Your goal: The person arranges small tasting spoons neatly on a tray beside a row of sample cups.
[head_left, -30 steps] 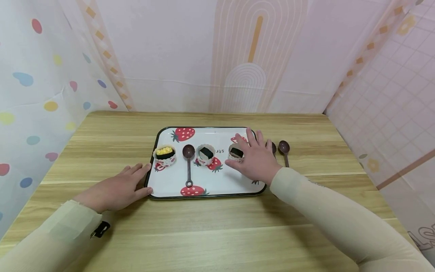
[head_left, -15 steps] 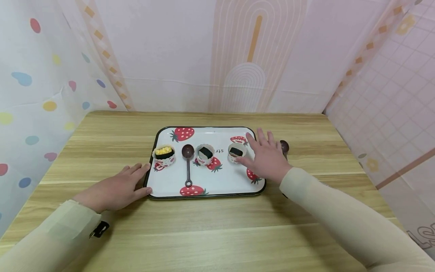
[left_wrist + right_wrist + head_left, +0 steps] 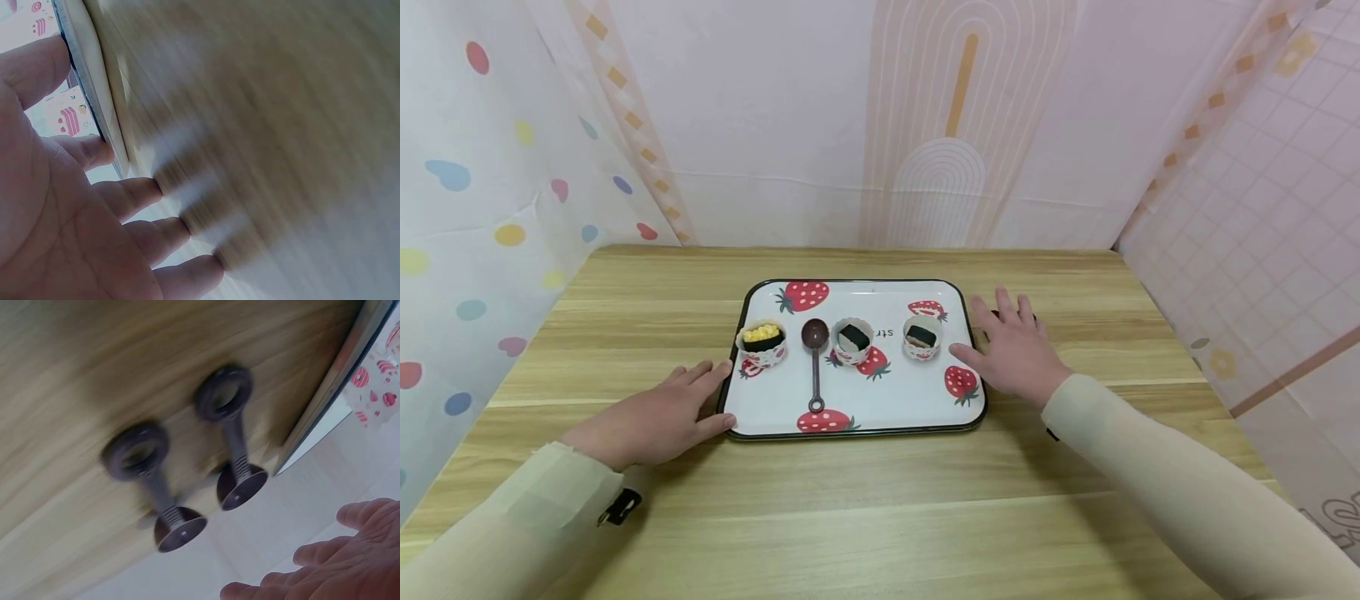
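Note:
My left hand (image 3: 655, 417) lies with spread fingers against the left edge of a strawberry-print tray (image 3: 887, 400); thumb and index fingertips touch its rim. My right hand (image 3: 1018, 354) hovers, fingers extended and holding nothing, beside the tray's right edge. Under it two brown measuring spoons (image 3: 159, 494) lie on the table, mostly hidden in the head view. On the tray stand a paper cup (image 3: 763, 354) with yellow-topped, black-banded sushi, a brown measuring spoon (image 3: 816, 358), a middle cup (image 3: 853, 354) and a right cup (image 3: 922, 346), each of these two holding a black-banded piece.
The wooden table (image 3: 850, 517) extends around the tray on every side. A patterned curtain (image 3: 760, 125) hangs behind it and at both sides. The tray's raised dark rim edges the white surface.
My right hand has moved right, away from the right cup and past the tray's right edge, now covering the two spoons there. My left hand and the tray's contents stay put.

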`<move>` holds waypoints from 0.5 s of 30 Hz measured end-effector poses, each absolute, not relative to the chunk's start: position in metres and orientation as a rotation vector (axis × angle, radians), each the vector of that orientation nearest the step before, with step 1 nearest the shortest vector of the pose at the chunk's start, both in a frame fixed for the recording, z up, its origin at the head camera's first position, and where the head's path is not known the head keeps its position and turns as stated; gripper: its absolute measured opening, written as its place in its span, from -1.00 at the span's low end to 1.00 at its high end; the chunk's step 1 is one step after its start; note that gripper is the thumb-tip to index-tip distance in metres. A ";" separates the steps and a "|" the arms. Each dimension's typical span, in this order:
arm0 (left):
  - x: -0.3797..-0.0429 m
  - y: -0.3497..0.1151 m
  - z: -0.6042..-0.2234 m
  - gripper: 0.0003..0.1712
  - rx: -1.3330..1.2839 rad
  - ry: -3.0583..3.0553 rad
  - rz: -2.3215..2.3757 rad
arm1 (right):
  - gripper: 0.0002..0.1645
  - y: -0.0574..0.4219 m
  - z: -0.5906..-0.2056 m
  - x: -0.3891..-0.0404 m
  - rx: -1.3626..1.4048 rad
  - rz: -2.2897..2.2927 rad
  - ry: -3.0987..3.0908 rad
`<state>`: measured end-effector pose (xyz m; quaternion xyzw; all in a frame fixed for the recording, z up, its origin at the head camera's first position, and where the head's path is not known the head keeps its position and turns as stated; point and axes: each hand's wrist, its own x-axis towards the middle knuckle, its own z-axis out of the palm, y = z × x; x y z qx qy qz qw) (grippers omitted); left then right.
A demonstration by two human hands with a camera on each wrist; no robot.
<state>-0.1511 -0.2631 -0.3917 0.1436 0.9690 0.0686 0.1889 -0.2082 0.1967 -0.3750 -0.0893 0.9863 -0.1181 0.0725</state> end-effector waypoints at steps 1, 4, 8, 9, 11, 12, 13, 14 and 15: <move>-0.151 -0.263 -0.392 0.12 0.400 2.720 0.192 | 0.10 0.199 -0.375 -0.208 -0.264 -0.352 2.963; -0.151 -0.263 -0.392 0.11 0.404 2.725 0.194 | 0.07 0.207 -0.376 -0.208 -0.253 -0.357 2.960; -0.151 -0.263 -0.393 0.10 0.412 2.739 0.196 | 0.02 0.217 -0.376 -0.207 -0.252 -0.338 2.963; -0.151 -0.263 -0.393 0.10 0.411 2.740 0.197 | 0.01 0.220 -0.376 -0.207 -0.257 -0.321 2.966; -0.151 -0.263 -0.393 0.10 0.411 2.741 0.197 | -0.02 0.224 -0.376 -0.207 -0.273 -0.278 2.975; -0.151 -0.263 -0.393 0.10 0.410 2.740 0.197 | -0.03 0.227 -0.376 -0.207 -0.275 -0.264 2.977; -0.151 -0.263 -0.392 0.10 0.408 2.739 0.196 | -0.03 0.229 -0.376 -0.206 -0.277 -0.251 2.979; -0.151 -0.263 -0.392 0.10 0.406 2.737 0.195 | -0.04 0.231 -0.375 -0.206 -0.275 -0.244 2.977; -0.151 -0.263 -0.392 0.10 0.404 2.734 0.193 | -0.05 0.233 -0.375 -0.205 -0.274 -0.237 2.975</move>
